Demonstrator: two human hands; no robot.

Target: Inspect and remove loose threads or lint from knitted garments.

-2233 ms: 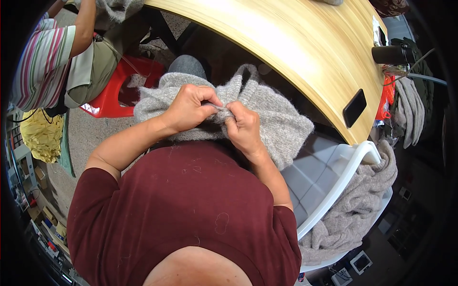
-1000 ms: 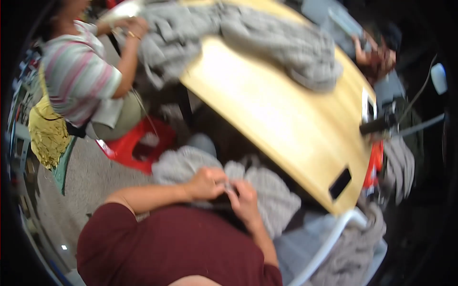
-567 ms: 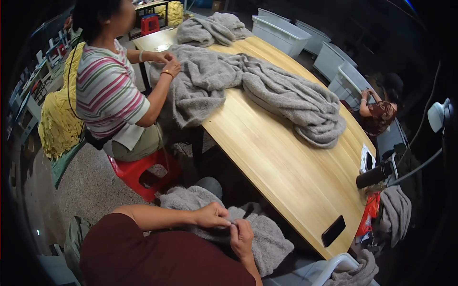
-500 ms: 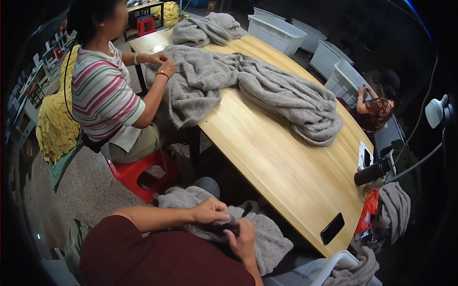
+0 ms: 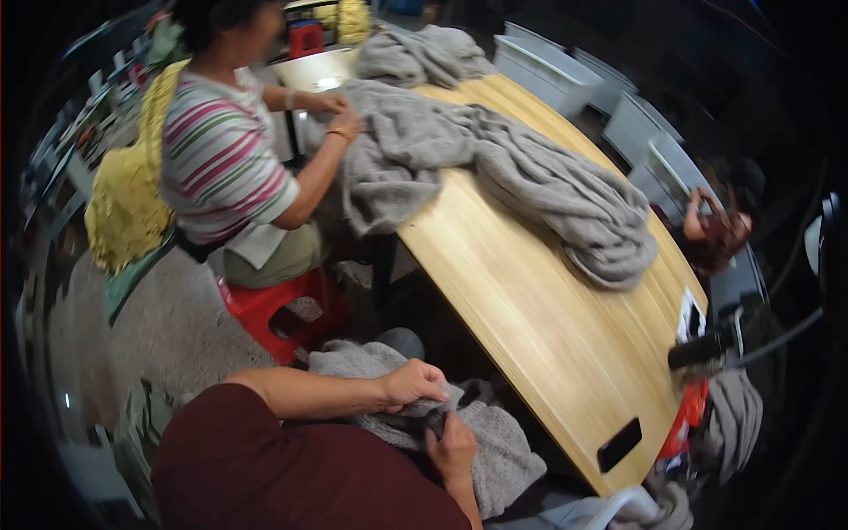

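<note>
A fuzzy grey knit garment (image 5: 503, 459) lies bunched across my lap. My left hand (image 5: 413, 385) is closed, pinching a raised edge of the knit between thumb and fingers. Just below and to the right, my right hand (image 5: 453, 447) is closed on the same fabric, its thumb up against a darker fold. The two hands are close together, with a short stretch of cloth between them. Blur hides whether a small tool is in the fingers.
A wooden table (image 5: 530, 318) bears long grey knits (image 5: 565, 194) and a black phone (image 5: 619, 444). A co-worker in a striped shirt (image 5: 221, 159) sits on a red stool (image 5: 287, 314), handling knitwear. Dark bottle (image 5: 698, 352) at the right edge; white bins (image 5: 548, 71) beyond; a pale bin (image 5: 618, 508) beside me.
The whole view has shifted, so the table and co-worker appear farther right. My left hand has lifted the knit's edge, and the cloth between my hands now stands up lighter.
</note>
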